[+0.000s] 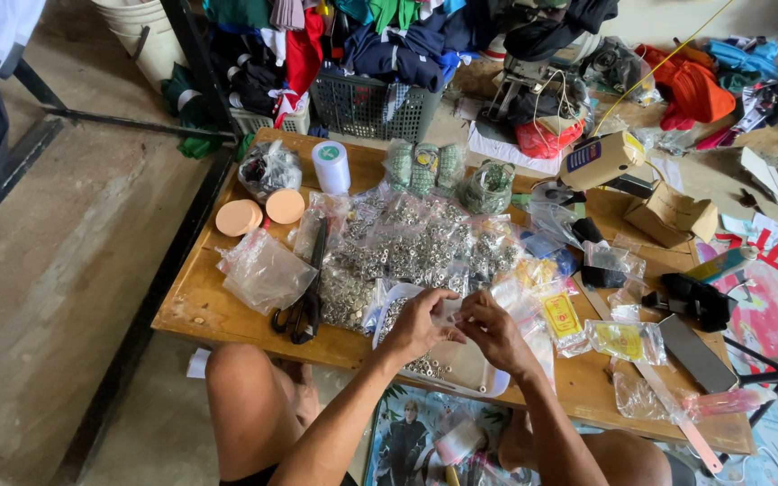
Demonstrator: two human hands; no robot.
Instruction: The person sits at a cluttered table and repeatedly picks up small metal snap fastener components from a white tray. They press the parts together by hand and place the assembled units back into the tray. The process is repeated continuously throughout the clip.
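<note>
Both hands, left hand [418, 326] and right hand [490, 331], pinched a small clear bag [449, 312] over the white tray [474, 371]; keeping it above the tray would likely catch spills

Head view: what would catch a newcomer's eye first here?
The spread of clear bags of small metal fasteners covering the middle of the low wooden table. At its near edge, the left hand and right hand pinch a small clear bag over a white tray; black scissors lie left.
</note>
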